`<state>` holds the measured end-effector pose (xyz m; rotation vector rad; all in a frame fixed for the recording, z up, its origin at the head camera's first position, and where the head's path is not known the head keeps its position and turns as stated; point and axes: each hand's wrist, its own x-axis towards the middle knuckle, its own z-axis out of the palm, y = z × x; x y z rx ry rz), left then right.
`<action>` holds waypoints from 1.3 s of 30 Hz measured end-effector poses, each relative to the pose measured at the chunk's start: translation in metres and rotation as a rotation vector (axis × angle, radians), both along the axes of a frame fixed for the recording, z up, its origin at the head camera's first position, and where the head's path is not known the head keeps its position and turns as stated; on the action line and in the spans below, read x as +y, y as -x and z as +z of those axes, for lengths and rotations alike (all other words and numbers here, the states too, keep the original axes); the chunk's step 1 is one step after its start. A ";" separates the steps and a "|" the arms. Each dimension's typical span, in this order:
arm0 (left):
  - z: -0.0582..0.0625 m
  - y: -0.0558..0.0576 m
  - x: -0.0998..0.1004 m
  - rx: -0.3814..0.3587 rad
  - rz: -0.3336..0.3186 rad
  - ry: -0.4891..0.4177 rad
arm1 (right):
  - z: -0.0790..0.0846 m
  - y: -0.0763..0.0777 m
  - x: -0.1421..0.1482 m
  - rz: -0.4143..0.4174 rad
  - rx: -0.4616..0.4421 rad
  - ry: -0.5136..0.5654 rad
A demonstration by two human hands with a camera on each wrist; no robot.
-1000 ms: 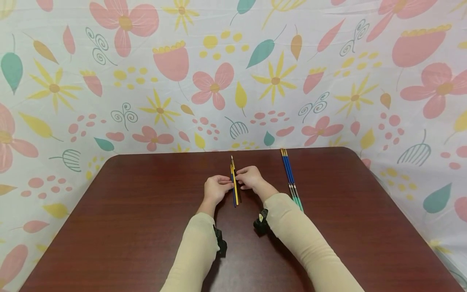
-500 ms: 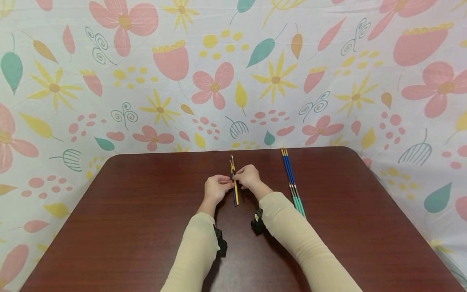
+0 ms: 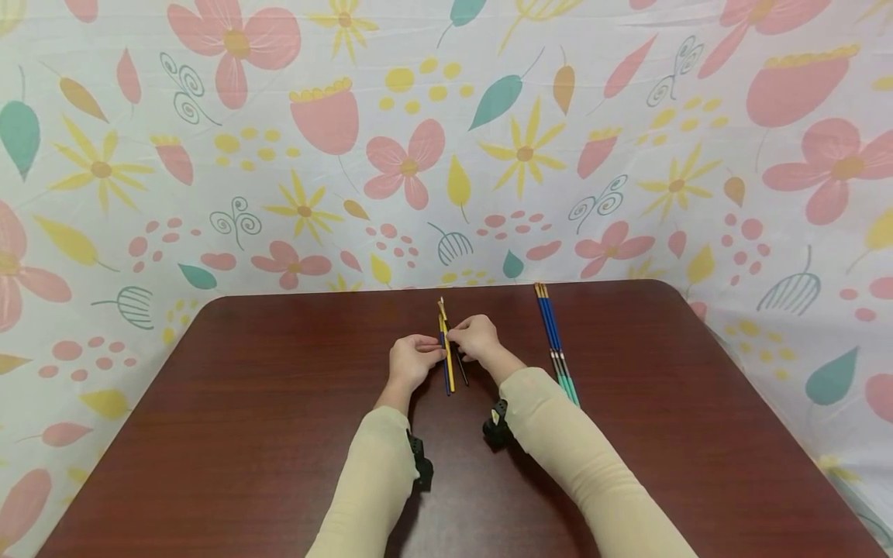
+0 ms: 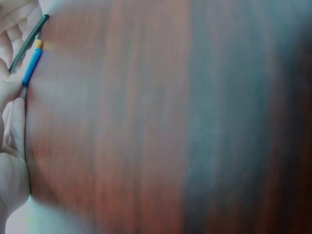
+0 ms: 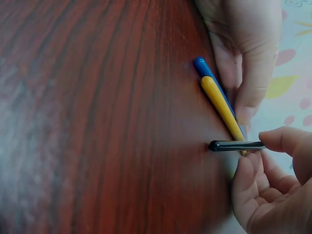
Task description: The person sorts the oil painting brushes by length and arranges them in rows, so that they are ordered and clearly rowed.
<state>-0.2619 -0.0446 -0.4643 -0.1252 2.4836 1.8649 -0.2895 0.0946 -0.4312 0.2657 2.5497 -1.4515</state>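
Observation:
Three slim paintbrushes meet at the middle of the table in the head view, bristle ends pointing away from me. My left hand point(image 3: 410, 363) pinches the blue paintbrush point(image 5: 201, 64) with thumb and fingertips from the left. Right alongside it lies the yellow paintbrush point(image 5: 219, 100), close to the left thumb. From the other side my right hand point(image 3: 476, 339) pinches the black paintbrush point(image 5: 233, 146) between thumb and forefinger. Its handle end slants out to the right of the yellow handle, and its upper part crosses near the other two. Fingers partly hide all three shafts.
To the right, several blue-handled brushes point(image 3: 549, 319) lie side by side near the far edge. Teal-handled brushes point(image 3: 567, 380) continue below them, partly covered by the right sleeve point(image 3: 558, 418). Behind the brown table point(image 3: 279, 434) hangs a flowered cloth point(image 3: 446, 101).
The black paintbrush's handle end has swung right, away from the yellow one, and its shaft now slants. My right hand has shifted slightly left. The left hand stays put.

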 end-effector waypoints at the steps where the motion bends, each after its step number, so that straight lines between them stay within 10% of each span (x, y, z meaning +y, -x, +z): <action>1: 0.000 0.000 0.000 0.001 -0.001 0.005 | 0.001 -0.001 0.001 0.002 0.006 0.005; 39: 0.002 -0.004 0.002 -0.001 0.009 0.011 | 0.015 -0.010 0.058 0.113 0.086 0.012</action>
